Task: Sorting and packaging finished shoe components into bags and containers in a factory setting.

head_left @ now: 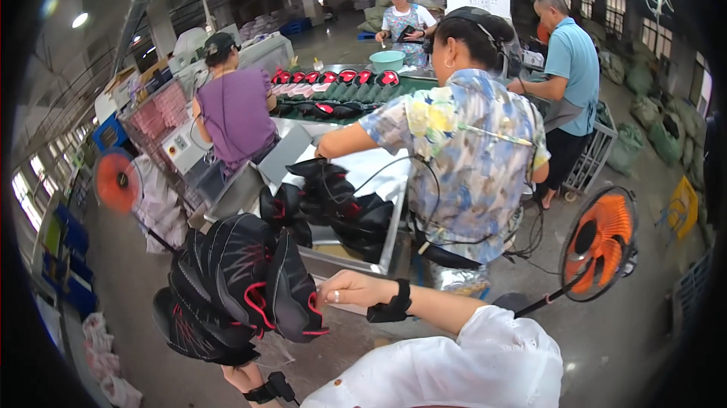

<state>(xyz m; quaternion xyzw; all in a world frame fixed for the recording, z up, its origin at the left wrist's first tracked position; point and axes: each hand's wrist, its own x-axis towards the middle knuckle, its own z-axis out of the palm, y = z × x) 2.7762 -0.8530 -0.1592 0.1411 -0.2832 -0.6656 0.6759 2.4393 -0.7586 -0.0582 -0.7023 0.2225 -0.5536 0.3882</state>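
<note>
A bundle of several black shoe uppers (219, 279) with red trim and pale stitching fills the near left. My left hand (239, 378) is under this bundle and holds it up; its fingers are hidden by the uppers. At the bundle's right end, my right hand (344, 288), with a ring on one finger, pinches the red-edged rim of the rightmost upper (291, 291). Both wrists wear black bands. Just beyond, more black uppers (344, 211) lie piled in a metal-edged tray (395, 230), where a co-worker in a patterned shirt (477, 158) has an arm reached over them.
An orange fan (598, 241) stands at the right, another fan (117, 181) at the left. A conveyor (416, 84) carries rows of black-and-red uppers. Around it are a person in purple (236, 113), one in light blue (574, 67) and one near a green basin (387, 61).
</note>
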